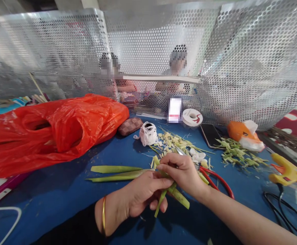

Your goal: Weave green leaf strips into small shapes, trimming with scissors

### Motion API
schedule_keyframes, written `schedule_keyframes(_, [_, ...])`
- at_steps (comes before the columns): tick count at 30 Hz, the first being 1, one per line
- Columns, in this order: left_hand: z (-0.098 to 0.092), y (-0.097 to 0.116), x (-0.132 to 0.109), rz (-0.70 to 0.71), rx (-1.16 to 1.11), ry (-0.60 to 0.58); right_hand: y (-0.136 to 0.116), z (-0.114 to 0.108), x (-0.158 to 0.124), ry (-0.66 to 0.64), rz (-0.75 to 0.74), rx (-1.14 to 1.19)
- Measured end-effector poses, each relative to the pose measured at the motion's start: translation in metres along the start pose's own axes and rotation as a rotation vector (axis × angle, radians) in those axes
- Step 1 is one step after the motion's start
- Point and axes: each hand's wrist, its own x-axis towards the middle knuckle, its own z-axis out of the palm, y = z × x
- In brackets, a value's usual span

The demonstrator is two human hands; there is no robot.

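Two-handed grip on crossed green leaf strips

Green leaf strips [181, 198] are held in front of the wearer, above the blue table [69, 194]. Strips cross at the grip: one free end points toward the wearer and slightly left, a broader one toward the wearer and right. Far ends poke up beyond the right fingertips, so the bundle's long axis runs roughly away from the body.

Left hand [139, 193]: gold bangle at wrist, palm turned partly up, thumb clamped over the strips, fingers curled below. It is the nearer hand to the short free end on the left. Right hand [182, 172]: reaches across from the right, thumb and fingers pinched narrow on the upper part. Hands very close together; exact contact between them hard to tell.

Left of the grip, two long leaves: an upper leaf [115, 168] and a lower leaf [110, 178], lengthwise left to right, the lower passing behind the left hand.

Right: red-handled cutters [227, 183], partly hidden by the right hand. Beyond: pale trimmings [174, 139], white string ball [148, 134], white spool [192, 117]. Farther right, yellow glue gun [288, 170]; far left, red plastic bag [94, 122].
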Motion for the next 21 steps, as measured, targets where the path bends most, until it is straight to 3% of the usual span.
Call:
schedule_keyframes(7, [0.0032, -0.0054, 0.0018, -0.075, 0.080, 0.001, -0.0044, 0.0007, -0.0032, -0.143, -0.014, -0.073])
schedule_keyframes(14, [0.0031, -0.0038, 0.0009, -0.069, 0.076, 0.015, 0.0010, -0.0022, -0.0024, -0.047, -0.096, -0.266])
schedule_keyframes(21, [-0.0011, -0.0040, -0.0004, -0.075, 0.145, -0.099, -0.0001, -0.0088, 0.0001, 0.093, -0.206, -0.359])
